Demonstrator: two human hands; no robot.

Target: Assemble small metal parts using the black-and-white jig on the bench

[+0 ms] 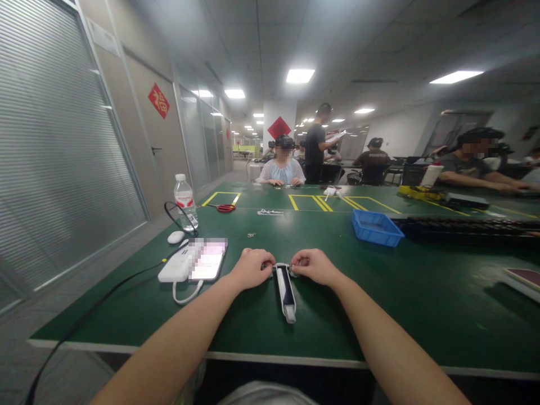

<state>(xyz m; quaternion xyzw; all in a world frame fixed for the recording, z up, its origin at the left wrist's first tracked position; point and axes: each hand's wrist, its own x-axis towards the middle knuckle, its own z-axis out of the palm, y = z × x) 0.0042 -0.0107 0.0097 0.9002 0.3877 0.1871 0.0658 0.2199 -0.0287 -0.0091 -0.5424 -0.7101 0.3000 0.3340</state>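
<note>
A narrow black-and-white piece (286, 289), like a flat strap or slim sleeve with a pale rim, lies lengthwise on the green table in front of me. Its near end tapers to a whitish tip. At the far left corner, my left hand (252, 269) is closed in a pinch on the piece's edge. Opposite it, my right hand (315, 268) pinches the far right corner, with a small pale bit showing by the fingertips. The fingers partly hide what they grip there. Both forearms rest over the table's front edge.
Left of my hands are a phone (215, 260), a white power bank (176, 265) with cable, a white mouse-like object (175, 237) and a water bottle (184, 202). Further off are red-handled scissors (225, 208) and a blue bin (375, 228). A person (282, 169) sits opposite.
</note>
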